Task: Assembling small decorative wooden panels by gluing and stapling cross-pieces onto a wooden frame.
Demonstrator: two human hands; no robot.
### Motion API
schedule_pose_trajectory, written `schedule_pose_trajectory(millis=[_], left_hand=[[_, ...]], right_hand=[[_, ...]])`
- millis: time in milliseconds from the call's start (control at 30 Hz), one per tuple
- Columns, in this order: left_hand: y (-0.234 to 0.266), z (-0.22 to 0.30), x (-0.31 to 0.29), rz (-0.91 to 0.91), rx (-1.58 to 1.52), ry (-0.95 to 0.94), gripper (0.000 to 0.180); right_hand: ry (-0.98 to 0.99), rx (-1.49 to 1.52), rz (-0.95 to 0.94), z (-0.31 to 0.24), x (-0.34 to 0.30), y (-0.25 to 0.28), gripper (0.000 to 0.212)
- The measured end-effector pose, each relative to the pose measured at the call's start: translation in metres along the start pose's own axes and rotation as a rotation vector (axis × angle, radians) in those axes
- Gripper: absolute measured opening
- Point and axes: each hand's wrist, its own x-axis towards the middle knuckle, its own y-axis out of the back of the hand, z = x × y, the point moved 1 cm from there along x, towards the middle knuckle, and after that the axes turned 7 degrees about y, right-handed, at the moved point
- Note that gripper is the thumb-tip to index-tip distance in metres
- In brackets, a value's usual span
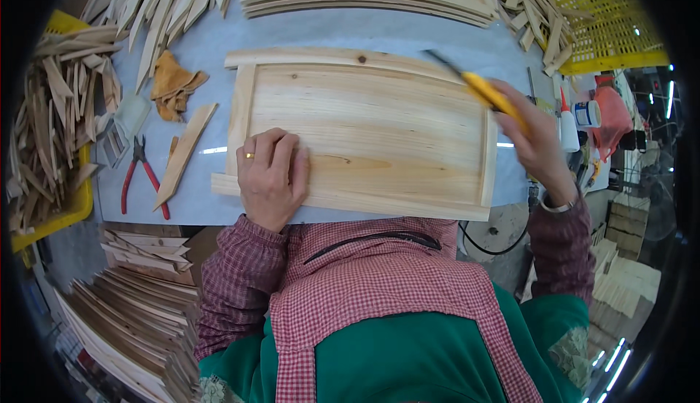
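Pale-blue tabletop (313, 35); on it, a rectangular pale-wood panel (372, 130) under our unclenched left hand (271, 173). Our right hand (536, 133) grips a yellow-handled, dark-bladed tool (494, 98) above. Left: yellow plastic basket (64, 221) heaped with wooden offcuts (60, 104).

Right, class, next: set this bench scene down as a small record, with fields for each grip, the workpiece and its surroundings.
Left grip: resting on the workpiece's left part
Right grip: holding a yellow-handled tool
Workpiece: framed wooden panel, lying flat
Left side: orange cloth, red-handled pliers, wood strip
Far side: stacked wooden panels
Right side: red-tipped white bottle
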Motion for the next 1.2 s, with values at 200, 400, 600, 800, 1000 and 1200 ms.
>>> schedule_pose_trajectory(millis=[200, 400, 600, 800, 1000, 1200], left_hand=[[0.001, -0.002, -0.001, 0.009, -0.031, 0.012, 0.016], [-0.001, -0.004, -0.004, 0.014, -0.067, 0.028, 0.016], [-0.001, -0.005, -0.004, 0.014, -0.078, 0.043, 0.016], [-0.002, -0.004, -0.004, 0.004, -0.071, 0.037, 0.016], [-0.002, -0.003, -0.003, 0.009, -0.066, 0.031, 0.017], [-0.002, -0.003, -0.003, 0.016, -0.069, 0.012, 0.017]], right_hand=[[0.363, -0.097, -0.258, -0.048, 0.104, -0.062, 0.043], [0.51, -0.21, -0.259, -0.055, 0.138, -0.082, 0.043], [0.587, -0.339, -0.262, -0.046, 0.133, -0.071, 0.046], [0.533, -0.442, -0.291, -0.032, 0.101, -0.046, 0.049], [0.404, -0.59, -0.405, -0.022, 0.062, -0.013, 0.05], [0.176, -0.546, -0.455, -0.019, 0.025, 0.019, 0.048]])
